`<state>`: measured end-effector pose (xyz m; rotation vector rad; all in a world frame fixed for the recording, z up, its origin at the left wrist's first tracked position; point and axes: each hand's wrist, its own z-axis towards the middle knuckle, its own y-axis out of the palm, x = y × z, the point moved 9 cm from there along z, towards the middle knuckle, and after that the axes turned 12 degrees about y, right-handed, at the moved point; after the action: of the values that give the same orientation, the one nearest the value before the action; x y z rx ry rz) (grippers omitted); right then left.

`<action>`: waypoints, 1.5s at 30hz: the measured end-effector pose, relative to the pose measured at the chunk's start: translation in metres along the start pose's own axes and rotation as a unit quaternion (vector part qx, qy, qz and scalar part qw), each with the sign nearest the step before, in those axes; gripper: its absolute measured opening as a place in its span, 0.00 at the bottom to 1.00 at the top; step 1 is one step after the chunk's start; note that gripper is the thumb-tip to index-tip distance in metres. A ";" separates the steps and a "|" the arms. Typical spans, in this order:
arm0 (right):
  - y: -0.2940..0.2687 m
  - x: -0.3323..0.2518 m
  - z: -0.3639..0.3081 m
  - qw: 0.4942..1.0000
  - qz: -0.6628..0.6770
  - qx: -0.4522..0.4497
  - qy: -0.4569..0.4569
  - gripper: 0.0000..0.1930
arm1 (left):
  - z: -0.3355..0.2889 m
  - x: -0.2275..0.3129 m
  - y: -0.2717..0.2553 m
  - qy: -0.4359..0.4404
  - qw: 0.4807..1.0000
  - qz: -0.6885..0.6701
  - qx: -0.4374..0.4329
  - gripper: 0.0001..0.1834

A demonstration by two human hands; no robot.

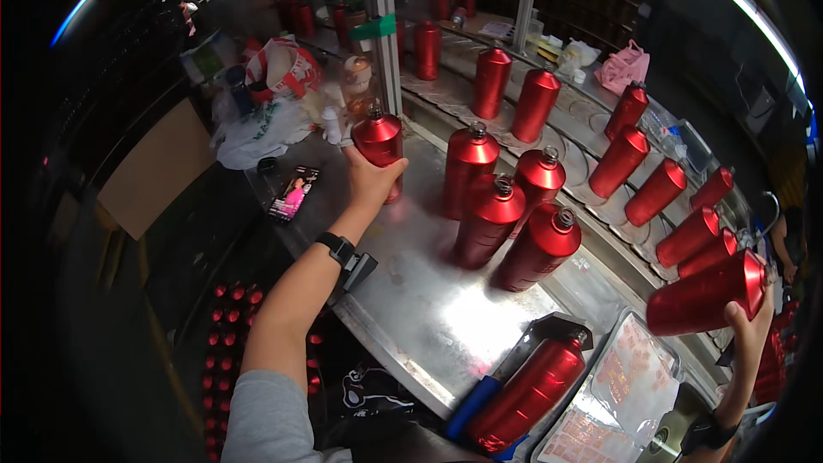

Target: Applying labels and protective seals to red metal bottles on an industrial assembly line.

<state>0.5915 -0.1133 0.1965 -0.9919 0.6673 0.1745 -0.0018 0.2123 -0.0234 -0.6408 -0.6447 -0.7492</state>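
Observation:
My left hand [370, 178] is wrapped round a glossy red bottle [378, 141] that stands upright at the far left of the metal table. At the right, my right hand [751, 327] grips another red bottle [696, 298], tilted on its side with its shoulder toward the hand. Between them several red bottles [489, 221] with clear glass necks stand in a cluster on the tabletop. Nearer to me, one red bottle [531, 394] lies slanted in a dark holder with blue pads [474, 403]. Beside it are sheets of small pinkish labels [636, 362] on a tray.
A conveyor [566, 150] beyond the table carries several red bottles. A metal post [383, 60] rises at the far edge. A phone [294, 194], plastic bags [266, 129] and a white bottle [331, 124] lie at left. Many red bottles [227, 334] stand low at left.

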 end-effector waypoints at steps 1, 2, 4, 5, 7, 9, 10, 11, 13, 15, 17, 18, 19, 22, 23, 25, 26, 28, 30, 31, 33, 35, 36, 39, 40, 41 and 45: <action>0.021 -0.043 -0.004 0.998 0.055 -0.032 -0.018 0.51 | 0.000 -0.007 -0.003 -0.001 1.000 0.004 0.001 0.49; 0.037 -0.076 -0.005 0.994 0.082 -0.063 -0.031 0.51 | -0.001 -0.018 -0.005 -0.016 1.000 0.010 -0.015 0.49; 0.057 -0.124 -0.011 0.981 0.151 -0.118 -0.034 0.50 | 0.001 -0.011 -0.001 -0.018 0.999 -0.004 -0.031 0.50; 0.085 -0.143 -0.010 0.963 0.209 -0.165 -0.030 0.49 | 0.000 -0.021 -0.022 -0.020 0.999 0.013 -0.024 0.50; 0.110 -0.186 -0.021 0.935 0.269 -0.225 -0.044 0.48 | 0.003 -0.028 -0.040 -0.011 0.999 -0.001 -0.041 0.50; 0.119 -0.218 -0.038 0.931 0.242 -0.270 -0.043 0.46 | -0.002 -0.013 -0.054 0.007 0.998 0.050 -0.028 0.54; 0.118 -0.225 -0.042 0.936 0.205 -0.260 -0.117 0.46 | -0.005 0.012 -0.057 0.038 0.999 -0.012 -0.036 0.52; 0.122 -0.229 -0.048 0.932 0.171 -0.255 -0.191 0.46 | -0.013 0.040 -0.067 0.083 0.992 -0.095 -0.006 0.46; 0.134 -0.237 -0.059 0.926 0.159 -0.235 -0.247 0.45 | -0.041 0.158 -0.064 0.043 0.928 -0.354 -0.111 0.47; 0.147 -0.250 -0.076 0.922 0.124 -0.244 -0.274 0.44 | -0.075 0.242 -0.077 0.236 0.871 -0.333 -0.275 0.65; 0.166 -0.258 -0.091 0.900 0.161 -0.310 -0.261 0.42 | -0.123 0.293 -0.073 0.233 0.807 -0.396 -0.371 0.72; 0.176 -0.260 -0.097 0.903 0.130 -0.331 -0.241 0.44 | -0.140 0.289 -0.067 0.209 0.812 -0.381 -0.388 0.71; 0.187 -0.257 -0.099 0.905 0.096 -0.354 -0.215 0.45 | -0.153 0.280 -0.058 0.183 0.815 -0.370 -0.407 0.70; 0.201 -0.245 -0.094 0.895 0.103 -0.366 -0.233 0.49 | -0.160 0.243 -0.057 0.033 0.819 -0.391 -0.418 0.66; 0.200 -0.238 -0.088 0.889 0.112 -0.372 -0.241 0.51 | -0.149 0.243 -0.061 0.109 0.856 -0.362 -0.354 0.65; 0.198 -0.217 -0.058 0.905 0.062 -0.380 -0.181 0.49 | -0.137 0.190 -0.069 0.037 0.890 -0.323 -0.319 0.63; 0.201 -0.191 -0.033 0.932 0.043 -0.333 -0.133 0.46 | -0.114 0.197 -0.083 0.088 0.919 -0.269 -0.276 0.61; 0.201 -0.137 0.018 0.967 -0.022 -0.250 -0.034 0.41 | -0.094 0.134 -0.098 0.020 0.959 -0.225 -0.173 0.56; 0.193 -0.088 0.065 0.987 -0.076 -0.139 -0.015 0.40 | -0.071 0.109 -0.104 0.027 0.978 -0.177 -0.108 0.55; 0.191 -0.061 0.086 0.994 -0.072 -0.078 -0.021 0.42 | -0.061 0.081 -0.102 0.038 0.985 -0.147 -0.077 0.54; 0.201 -0.019 0.121 0.989 -0.144 -0.027 0.007 0.46 | -0.047 0.049 -0.094 0.022 0.995 -0.087 -0.040 0.54; 0.217 -0.011 0.145 0.989 -0.146 -0.016 0.032 0.49 | -0.033 0.011 -0.101 -0.011 0.997 -0.076 -0.012 0.53; 0.227 0.000 0.155 0.986 -0.156 -0.014 0.063 0.52 | -0.029 0.013 -0.103 0.010 0.998 -0.052 0.012 0.49; 0.252 0.015 0.181 0.984 -0.153 0.019 0.087 0.57 | -0.019 -0.013 -0.096 0.024 0.999 -0.040 0.026 0.48; 0.258 0.022 0.190 0.982 -0.162 0.028 0.097 0.58 | -0.019 -0.020 -0.092 0.023 0.999 -0.040 0.023 0.48; 0.264 0.022 0.198 0.982 -0.161 0.026 0.099 0.58 | -0.019 -0.026 -0.091 0.007 0.999 -0.032 0.023 0.48; 0.273 0.043 0.226 0.973 -0.146 0.012 0.178 0.53 | -0.020 -0.037 -0.085 -0.033 0.999 -0.008 0.029 0.46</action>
<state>0.6087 0.2152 0.0588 -1.0973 0.8368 -0.2764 -0.0824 0.1643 -0.0386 -0.6108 -0.7311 -0.7244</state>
